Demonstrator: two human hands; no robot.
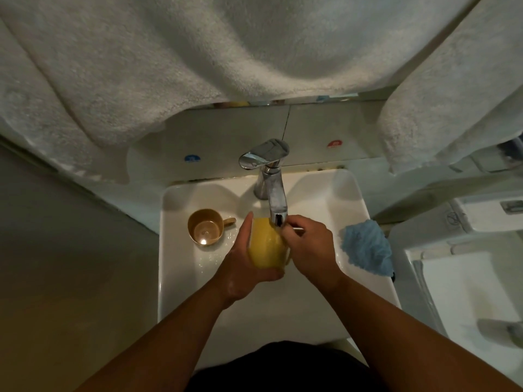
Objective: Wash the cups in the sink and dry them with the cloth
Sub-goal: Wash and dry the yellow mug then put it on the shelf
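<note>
Right under the tap's (pixel 272 176) spout, a yellow cup (pixel 266 246) is held over the white sink (pixel 325 193), tipped so its rounded bottom faces the camera and its mouth points toward the tap. Its surface is plain, smooth yellow. The left hand (pixel 245 260) grasps it from the side and beneath, thumb stretched along the cup's left wall and fingers curled under it. The right hand (pixel 307 244) sits at the cup's upper right edge with its fingers bent in against the rim, just beside the spout; what they pinch cannot be told. A tan cup (pixel 206 227) with a handle stands upright on the sink's left side, showing nothing inside. A blue cloth (pixel 366 246) lies crumpled on the sink's right rim. White towels (pixel 169 66) hang above.
</note>
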